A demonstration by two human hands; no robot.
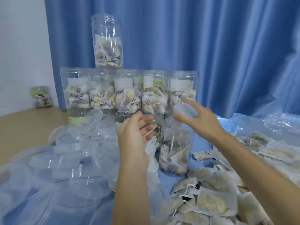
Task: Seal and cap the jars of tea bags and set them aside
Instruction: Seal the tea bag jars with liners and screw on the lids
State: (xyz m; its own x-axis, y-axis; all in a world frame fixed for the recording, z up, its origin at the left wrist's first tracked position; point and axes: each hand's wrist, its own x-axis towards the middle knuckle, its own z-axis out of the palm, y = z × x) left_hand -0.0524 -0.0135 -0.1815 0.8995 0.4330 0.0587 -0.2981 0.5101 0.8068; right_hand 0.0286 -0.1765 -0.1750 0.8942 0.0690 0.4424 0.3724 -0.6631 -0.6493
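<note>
Here the open jar of tea bags stands upright on the blue sheet, mouth up, below and between both hands. The right hand pinches a round white seal disc between thumb and fingers, just above and slightly right of the mouth; it is the nearer hand. The left hand hovers beside the jar's left wall, fingers loosely spread, holding nothing. Finished jars stack behind; clear lids lie left, loose tea bags right.
</note>
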